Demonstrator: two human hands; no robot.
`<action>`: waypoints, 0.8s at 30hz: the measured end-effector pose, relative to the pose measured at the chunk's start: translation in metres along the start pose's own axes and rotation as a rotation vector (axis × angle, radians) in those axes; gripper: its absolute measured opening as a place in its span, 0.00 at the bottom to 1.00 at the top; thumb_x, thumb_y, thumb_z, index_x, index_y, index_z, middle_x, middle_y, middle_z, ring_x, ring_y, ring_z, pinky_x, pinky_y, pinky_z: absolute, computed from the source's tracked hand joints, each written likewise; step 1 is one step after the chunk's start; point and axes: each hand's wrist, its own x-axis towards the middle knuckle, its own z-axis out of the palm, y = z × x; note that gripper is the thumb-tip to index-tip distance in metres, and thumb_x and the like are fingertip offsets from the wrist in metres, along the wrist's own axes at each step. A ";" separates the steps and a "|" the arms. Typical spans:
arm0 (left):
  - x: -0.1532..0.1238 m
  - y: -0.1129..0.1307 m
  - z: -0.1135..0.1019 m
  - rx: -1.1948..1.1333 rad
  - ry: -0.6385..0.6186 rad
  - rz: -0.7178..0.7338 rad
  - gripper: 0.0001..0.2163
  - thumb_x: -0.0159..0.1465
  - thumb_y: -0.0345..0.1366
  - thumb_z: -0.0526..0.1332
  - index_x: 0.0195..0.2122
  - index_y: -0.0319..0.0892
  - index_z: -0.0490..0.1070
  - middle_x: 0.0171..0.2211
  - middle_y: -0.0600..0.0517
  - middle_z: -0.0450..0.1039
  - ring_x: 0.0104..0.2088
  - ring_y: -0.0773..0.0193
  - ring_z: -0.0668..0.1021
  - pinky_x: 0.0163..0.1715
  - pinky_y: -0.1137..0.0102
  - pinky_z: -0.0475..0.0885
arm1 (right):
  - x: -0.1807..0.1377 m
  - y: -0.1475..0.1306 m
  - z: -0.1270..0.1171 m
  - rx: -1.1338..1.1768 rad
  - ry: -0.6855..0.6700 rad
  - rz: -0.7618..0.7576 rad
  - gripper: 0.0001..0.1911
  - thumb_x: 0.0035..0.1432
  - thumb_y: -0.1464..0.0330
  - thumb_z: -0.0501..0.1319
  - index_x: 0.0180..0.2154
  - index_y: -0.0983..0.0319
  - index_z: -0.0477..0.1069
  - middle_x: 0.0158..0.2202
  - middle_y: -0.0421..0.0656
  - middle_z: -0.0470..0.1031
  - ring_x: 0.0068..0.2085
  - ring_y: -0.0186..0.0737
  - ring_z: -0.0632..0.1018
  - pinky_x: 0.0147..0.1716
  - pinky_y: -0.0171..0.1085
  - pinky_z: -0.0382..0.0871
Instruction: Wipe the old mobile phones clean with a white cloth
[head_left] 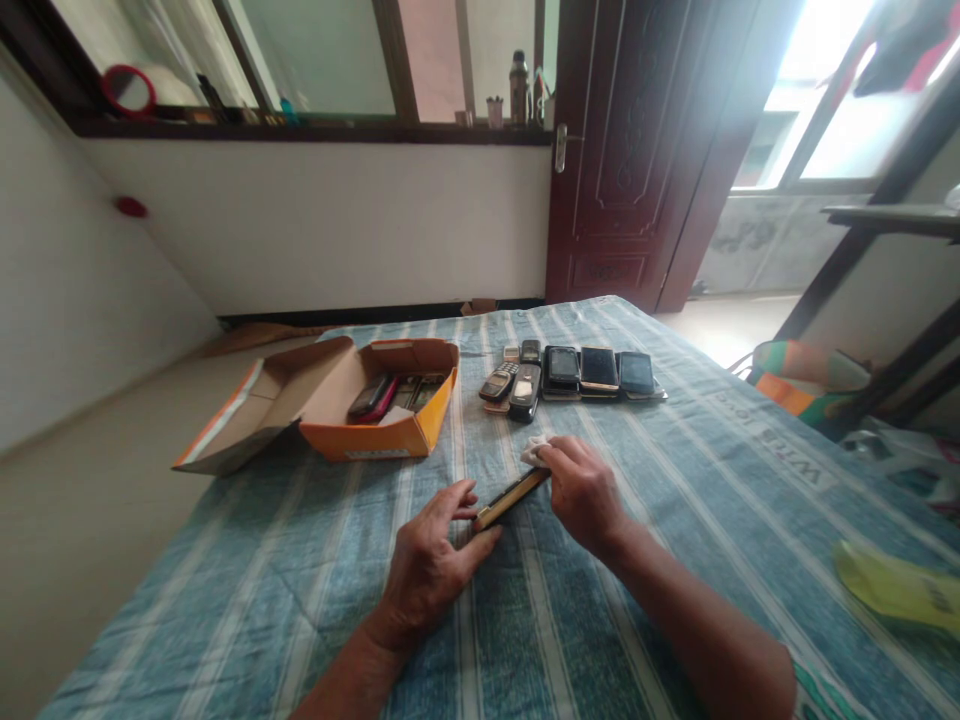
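Observation:
My left hand (435,555) pinches the near end of a slim dark phone with a gold edge (510,498), held on its side on the striped cloth. My right hand (581,490) is closed on a small white cloth (534,450) and presses it against the phone's far end. Both hands rest on the blue striped bedcover (675,520).
An open orange shoebox (390,435) with several phones inside sits at the left, its lid folded out. A row of several phones (577,372) lies beyond my hands. A dark wooden door (637,150) stands behind. A yellow-green object (896,585) lies at the right edge.

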 end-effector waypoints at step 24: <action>0.009 -0.001 -0.002 -0.032 -0.061 -0.029 0.10 0.61 0.41 0.61 0.37 0.40 0.75 0.29 0.53 0.75 0.28 0.66 0.76 0.28 0.74 0.70 | -0.001 -0.012 0.007 -0.066 0.035 -0.182 0.15 0.67 0.74 0.49 0.36 0.65 0.74 0.43 0.53 0.75 0.49 0.47 0.73 0.51 0.49 0.69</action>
